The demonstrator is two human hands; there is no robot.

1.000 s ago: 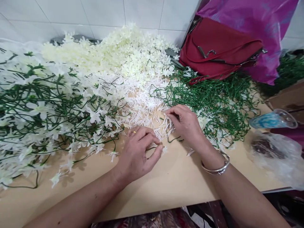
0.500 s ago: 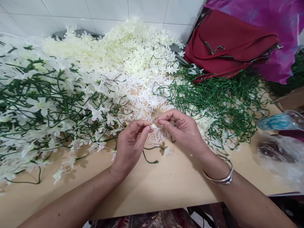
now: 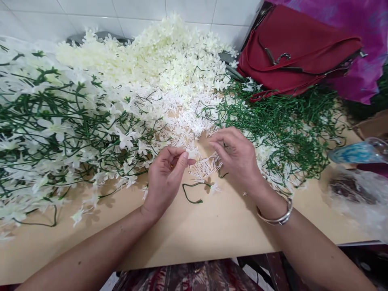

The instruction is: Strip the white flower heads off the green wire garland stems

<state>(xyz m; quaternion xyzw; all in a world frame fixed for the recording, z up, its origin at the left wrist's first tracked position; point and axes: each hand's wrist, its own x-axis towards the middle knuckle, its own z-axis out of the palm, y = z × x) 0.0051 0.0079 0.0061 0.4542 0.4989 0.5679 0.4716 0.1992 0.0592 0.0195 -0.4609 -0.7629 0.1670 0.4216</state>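
Observation:
My left hand (image 3: 166, 173) pinches a small white artificial flower (image 3: 192, 154) between thumb and forefinger, just above the table. To its right, my right hand (image 3: 238, 157) has thumb and forefinger brought close together; whatever they hold, if anything, is too small to make out. Beneath and behind both hands lies a heap of thin white stamen pieces (image 3: 184, 131). Below them, a single green stem (image 3: 190, 199) with a white tip rests on the wooden table (image 3: 197, 238).
Finished-looking white flowers on green stems (image 3: 57, 127) pile up at left. Loose cream blossoms (image 3: 172, 52) are heaped at the back. Bare green stems (image 3: 291, 129) lie at right, below a red handbag (image 3: 303, 48). A blue-patterned cup (image 3: 351, 153) and plastic bag (image 3: 360, 202) are far right.
My right hand has drawn away from the left, a little up and to the right. My left hand keeps its pinch on the flower, and the view has shifted slightly.

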